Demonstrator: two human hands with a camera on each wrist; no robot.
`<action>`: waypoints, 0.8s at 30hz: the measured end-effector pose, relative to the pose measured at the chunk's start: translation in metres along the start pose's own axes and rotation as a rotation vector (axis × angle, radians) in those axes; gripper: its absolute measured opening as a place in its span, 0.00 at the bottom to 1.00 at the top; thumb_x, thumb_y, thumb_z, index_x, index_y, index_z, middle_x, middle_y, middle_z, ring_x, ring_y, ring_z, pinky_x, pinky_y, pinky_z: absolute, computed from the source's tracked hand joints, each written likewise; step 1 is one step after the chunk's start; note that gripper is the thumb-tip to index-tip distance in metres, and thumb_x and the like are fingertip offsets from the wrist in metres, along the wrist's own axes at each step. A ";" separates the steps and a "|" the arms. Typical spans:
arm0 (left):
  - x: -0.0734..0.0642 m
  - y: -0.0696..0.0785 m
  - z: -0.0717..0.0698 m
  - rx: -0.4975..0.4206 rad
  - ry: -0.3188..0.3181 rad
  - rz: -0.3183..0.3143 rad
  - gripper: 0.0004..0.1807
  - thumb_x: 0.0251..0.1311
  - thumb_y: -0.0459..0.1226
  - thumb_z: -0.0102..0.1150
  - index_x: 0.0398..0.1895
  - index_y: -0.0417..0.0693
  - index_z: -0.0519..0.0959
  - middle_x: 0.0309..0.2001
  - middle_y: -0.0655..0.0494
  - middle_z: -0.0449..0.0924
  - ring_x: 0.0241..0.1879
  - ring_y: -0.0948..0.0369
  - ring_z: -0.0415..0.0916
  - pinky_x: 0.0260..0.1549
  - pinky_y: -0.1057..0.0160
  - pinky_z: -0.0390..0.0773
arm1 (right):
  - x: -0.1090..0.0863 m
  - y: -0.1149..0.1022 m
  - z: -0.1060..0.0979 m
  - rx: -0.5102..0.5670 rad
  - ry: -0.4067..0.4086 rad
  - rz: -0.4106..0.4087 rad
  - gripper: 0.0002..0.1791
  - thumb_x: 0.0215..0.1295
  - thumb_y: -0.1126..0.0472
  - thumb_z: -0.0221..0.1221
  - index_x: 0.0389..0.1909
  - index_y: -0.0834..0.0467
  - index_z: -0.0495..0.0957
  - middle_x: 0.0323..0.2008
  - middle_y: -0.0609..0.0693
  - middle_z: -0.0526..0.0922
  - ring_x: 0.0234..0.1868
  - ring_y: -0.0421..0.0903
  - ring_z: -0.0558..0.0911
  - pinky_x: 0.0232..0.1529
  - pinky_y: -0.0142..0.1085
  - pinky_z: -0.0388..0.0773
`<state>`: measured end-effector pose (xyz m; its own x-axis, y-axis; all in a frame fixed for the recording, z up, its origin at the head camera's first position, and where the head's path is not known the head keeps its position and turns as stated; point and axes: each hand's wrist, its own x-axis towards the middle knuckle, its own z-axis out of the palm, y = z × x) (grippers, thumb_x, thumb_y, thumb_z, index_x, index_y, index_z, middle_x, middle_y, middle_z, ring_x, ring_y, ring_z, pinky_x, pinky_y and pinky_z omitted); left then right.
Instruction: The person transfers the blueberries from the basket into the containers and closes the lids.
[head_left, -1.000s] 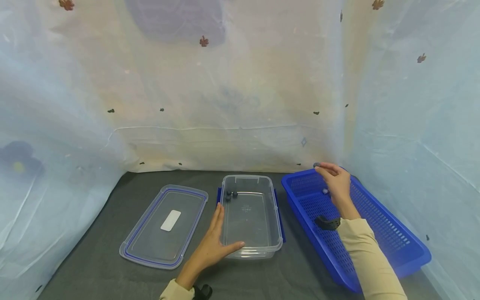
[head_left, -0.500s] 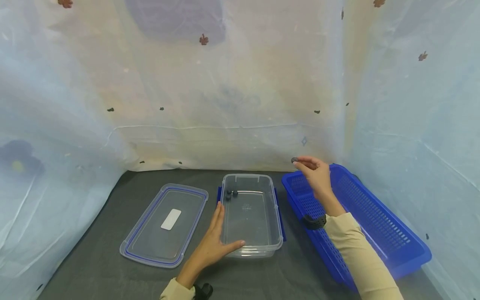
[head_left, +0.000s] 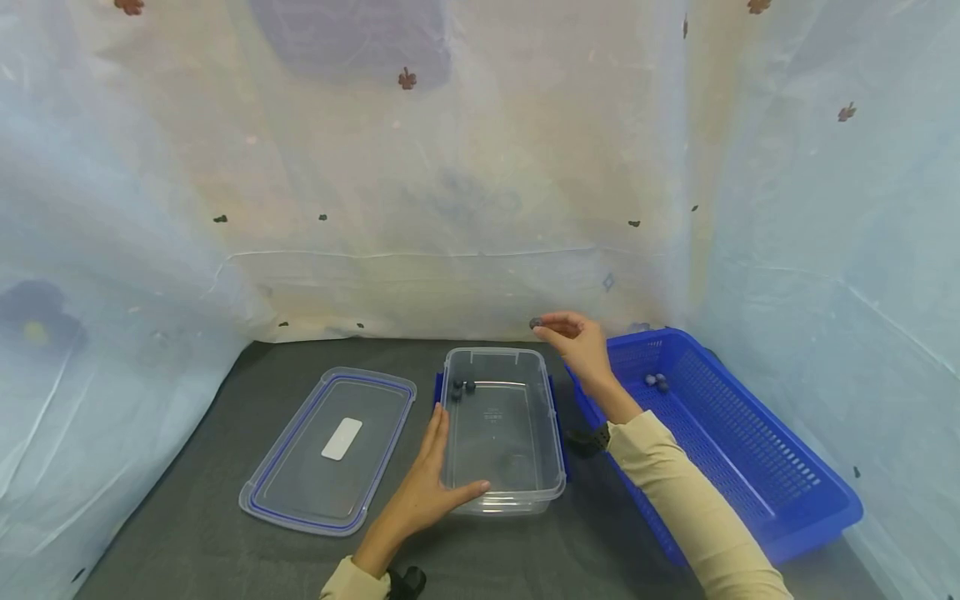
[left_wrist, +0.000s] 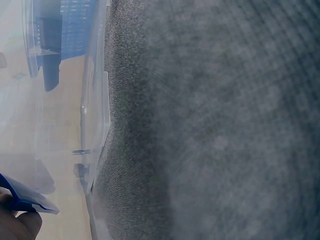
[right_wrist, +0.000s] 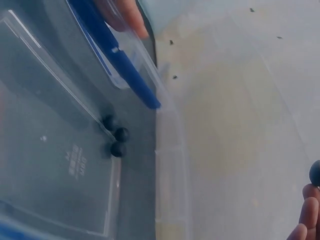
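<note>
A blueberry [head_left: 536,322] is pinched between the thumb and fingertips of my right hand [head_left: 581,350], raised near the far right corner of a clear plastic container [head_left: 517,500]. The right wrist view catches the same blueberry [right_wrist: 315,173] at its right edge. Three blueberries [right_wrist: 118,136] lie together inside the container, by its far left corner. My left hand [head_left: 423,487] rests against the container's left side, fingers straight along it and thumb over the near rim. In the left wrist view, fingertips [left_wrist: 27,225] touch the container's blue side clip [left_wrist: 27,202].
To the right stands a blue slotted basket [head_left: 787,454] with a few blueberries [head_left: 656,382] near its far end. A clear lid [head_left: 300,492] with a blue seal and white label lies flat on the left. Pale sheeting [head_left: 480,292] walls off the grey cloth's far edge.
My right hand has moved left from above the basket towards the container, carrying the blueberry, so the basket's berries now show. My left hand has stayed in place.
</note>
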<state>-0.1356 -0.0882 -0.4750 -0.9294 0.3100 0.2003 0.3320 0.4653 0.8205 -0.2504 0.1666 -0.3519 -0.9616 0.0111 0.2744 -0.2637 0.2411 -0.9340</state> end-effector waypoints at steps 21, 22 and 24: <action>0.001 -0.001 -0.001 -0.023 -0.002 0.025 0.66 0.51 0.57 0.69 0.77 0.43 0.34 0.77 0.48 0.26 0.73 0.44 0.33 0.63 0.35 0.51 | 0.007 0.030 0.070 -0.038 -0.016 0.119 0.12 0.59 0.61 0.68 0.43 0.61 0.84 0.37 0.52 0.86 0.43 0.49 0.82 0.45 0.42 0.78; 0.000 -0.001 -0.001 -0.026 -0.002 0.026 0.66 0.51 0.57 0.69 0.77 0.43 0.34 0.77 0.48 0.26 0.73 0.43 0.33 0.63 0.34 0.51 | 0.008 0.033 0.072 -0.047 -0.012 0.128 0.12 0.59 0.60 0.69 0.42 0.61 0.84 0.36 0.52 0.86 0.43 0.49 0.82 0.46 0.43 0.78; 0.000 -0.001 -0.001 -0.025 -0.003 0.025 0.66 0.50 0.57 0.69 0.77 0.43 0.34 0.77 0.48 0.26 0.73 0.43 0.33 0.63 0.35 0.51 | 0.008 0.038 0.078 -0.062 -0.009 0.138 0.13 0.59 0.60 0.69 0.43 0.61 0.84 0.36 0.51 0.86 0.43 0.49 0.82 0.47 0.45 0.78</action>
<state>-0.1362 -0.0890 -0.4752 -0.9205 0.3236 0.2190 0.3506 0.4367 0.8285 -0.2741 0.1001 -0.4035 -0.9891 0.0396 0.1421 -0.1242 0.2970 -0.9468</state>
